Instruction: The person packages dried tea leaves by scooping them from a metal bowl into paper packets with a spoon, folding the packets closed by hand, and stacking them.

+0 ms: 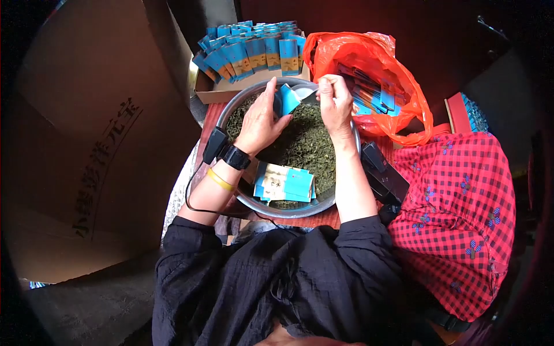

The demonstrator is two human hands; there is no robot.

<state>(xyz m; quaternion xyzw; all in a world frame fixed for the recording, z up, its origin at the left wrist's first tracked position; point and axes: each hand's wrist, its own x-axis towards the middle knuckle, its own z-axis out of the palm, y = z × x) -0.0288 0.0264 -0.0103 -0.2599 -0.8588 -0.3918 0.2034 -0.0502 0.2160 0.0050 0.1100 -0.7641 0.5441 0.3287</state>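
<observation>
A round metal basin point(252, 204) holds dark green dried leaves point(303, 138). Over its back left part is my left hand point(262, 120), its fingers and thumb around a small blue packet point(289, 99). My right hand point(336, 102) is closed at the back right of the basin, pinching the handle of a pale scoop point(303, 91). The scoop's head is beside the packet's upper end. A small pile of blue and cream packets point(285, 183) lies on the leaves at the front of the basin.
A cardboard box point(210, 97) of upright blue packets stands behind left. Behind right, a red plastic bag point(418, 109) holds more packets. A large carton point(86, 144) is at the left. Red checked cloth point(456, 213) and a dark box point(388, 179) are at the right.
</observation>
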